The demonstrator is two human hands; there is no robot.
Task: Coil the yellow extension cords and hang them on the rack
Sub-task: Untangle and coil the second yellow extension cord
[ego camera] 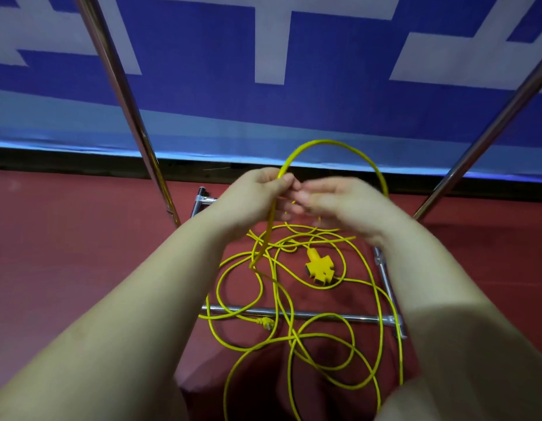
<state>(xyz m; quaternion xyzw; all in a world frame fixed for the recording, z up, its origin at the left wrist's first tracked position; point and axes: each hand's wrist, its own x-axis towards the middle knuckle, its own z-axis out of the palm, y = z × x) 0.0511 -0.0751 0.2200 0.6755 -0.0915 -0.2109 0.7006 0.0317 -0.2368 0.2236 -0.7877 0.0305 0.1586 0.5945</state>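
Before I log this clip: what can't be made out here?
- Head view: right hand is motion-blurred, so its grip on the yellow cord is unclear.
- Rack poles are cut off by the top edge; any hanging bar is unseen.
- Both forearms hide parts of the floor tangle.

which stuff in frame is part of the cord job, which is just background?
Part of the job:
- yellow cord, one loop raised, the rest loose on the floor
- yellow socket block and plug
- left hand pinching the cord
- right hand, blurred
- chrome rack, base bars and uprights

Background:
- blue and white banner
- red floor
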